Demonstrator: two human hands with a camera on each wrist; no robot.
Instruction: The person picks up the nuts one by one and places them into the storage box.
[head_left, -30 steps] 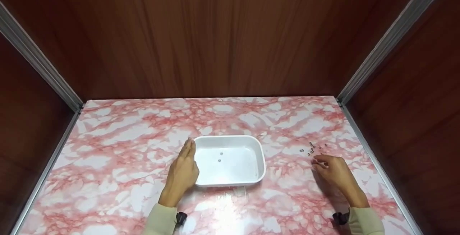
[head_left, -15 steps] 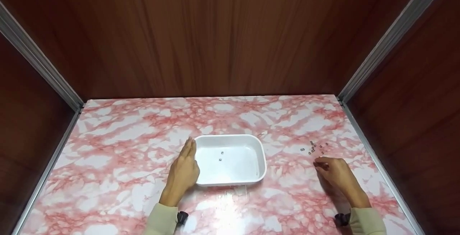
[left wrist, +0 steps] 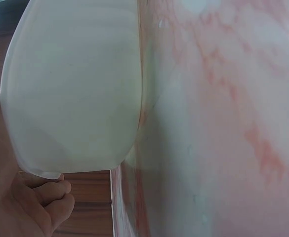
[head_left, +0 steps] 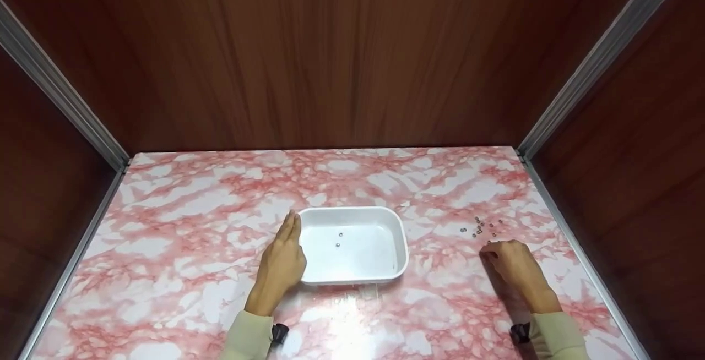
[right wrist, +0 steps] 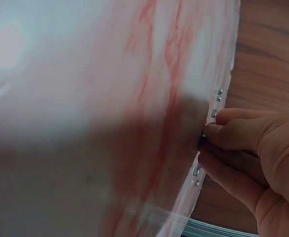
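Note:
My left hand (head_left: 282, 263) lies along the left side of a white rectangular tray (head_left: 405, 239), its fingers extended against the outer wall. In the left wrist view, the tray's pale wall (left wrist: 80, 94) fills much of the picture, with the curled fingertips (left wrist: 60, 190) showing past its corner. Inside the tray sit two small metal nuts (head_left: 338, 245). To the right, my right hand (head_left: 515, 269) is low at the table, thumb and fingertips together on a small shiny nut (right wrist: 202, 135). Several more nuts (head_left: 479, 230) lie scattered just beyond that hand.
The table (head_left: 182, 272) has a red and white marbled top. Dark wood panels (head_left: 352, 63) rise behind it and on both sides, with grey metal strips (head_left: 573, 250) along the side edges.
My right hand has shifted slightly and lowered, its fingers drawn more closely together, and a nut now shows just beyond its fingertips. My left hand and the tray stay in place.

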